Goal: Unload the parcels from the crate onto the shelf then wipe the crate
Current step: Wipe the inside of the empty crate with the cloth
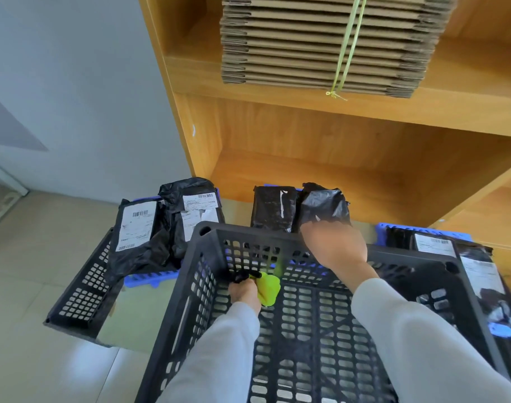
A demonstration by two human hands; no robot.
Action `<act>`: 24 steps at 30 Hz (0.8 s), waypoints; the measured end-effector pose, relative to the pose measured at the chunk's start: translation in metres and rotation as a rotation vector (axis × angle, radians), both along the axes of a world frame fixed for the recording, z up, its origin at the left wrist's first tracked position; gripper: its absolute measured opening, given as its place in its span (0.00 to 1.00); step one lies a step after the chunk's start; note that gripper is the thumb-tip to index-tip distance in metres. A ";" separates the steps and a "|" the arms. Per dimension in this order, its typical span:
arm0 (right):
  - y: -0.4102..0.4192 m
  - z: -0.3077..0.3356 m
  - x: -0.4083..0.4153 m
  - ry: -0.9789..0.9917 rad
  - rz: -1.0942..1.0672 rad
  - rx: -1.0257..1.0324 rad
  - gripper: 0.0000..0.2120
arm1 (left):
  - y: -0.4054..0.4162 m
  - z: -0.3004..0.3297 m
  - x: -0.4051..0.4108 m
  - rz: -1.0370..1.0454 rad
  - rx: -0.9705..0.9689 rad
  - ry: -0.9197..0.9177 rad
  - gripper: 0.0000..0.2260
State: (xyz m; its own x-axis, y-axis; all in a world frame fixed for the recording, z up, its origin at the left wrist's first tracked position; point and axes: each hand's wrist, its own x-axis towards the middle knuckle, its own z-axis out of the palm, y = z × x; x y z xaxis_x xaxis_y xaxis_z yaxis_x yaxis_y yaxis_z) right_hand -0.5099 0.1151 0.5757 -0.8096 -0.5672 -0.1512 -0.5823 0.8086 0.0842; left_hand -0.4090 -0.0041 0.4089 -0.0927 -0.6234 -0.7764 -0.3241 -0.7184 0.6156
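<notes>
Your left hand [244,293] is down inside the black crate [306,330], close to its far wall. Its fingers are curled tight round a bright green cloth [268,289], and the cloth touches the crate's holed floor. No parcel shows inside the crate.

Your right hand [334,247] reaches over the crate's far rim. It is blurry. The back of the hand faces up and the fingertips are hidden behind a black parcel [325,206], so you cannot tell if the fingers grip it or only touch it. This parcel stands just past the crate's far rim, in front of the wooden shelf [306,158]. A second black parcel [274,209] stands right beside it, on its left, and the two touch.

Left of the crate, two more black parcels with white labels [149,225] lie on a blue crate [145,279], and a second black crate [79,289] lies tilted under them on the floor. Right of the crate, more labelled parcels [457,257] rest on another blue crate [423,231].

Higher on the shelf, above the crate, sits a stack of flat cardboard [321,42] tied with green string [348,48].
</notes>
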 end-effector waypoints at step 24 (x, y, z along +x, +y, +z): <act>0.002 0.021 0.015 0.035 0.156 0.162 0.20 | -0.022 0.106 0.023 0.061 0.113 0.337 0.27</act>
State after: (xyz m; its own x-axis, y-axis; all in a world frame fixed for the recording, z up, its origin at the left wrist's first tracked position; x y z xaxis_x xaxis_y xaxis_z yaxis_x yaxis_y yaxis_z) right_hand -0.4948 0.1169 0.5967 -0.7204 -0.6566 -0.2234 -0.6936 0.6834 0.2280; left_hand -0.3862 -0.0262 0.5149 -0.3211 -0.5472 -0.7730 -0.0711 -0.7999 0.5958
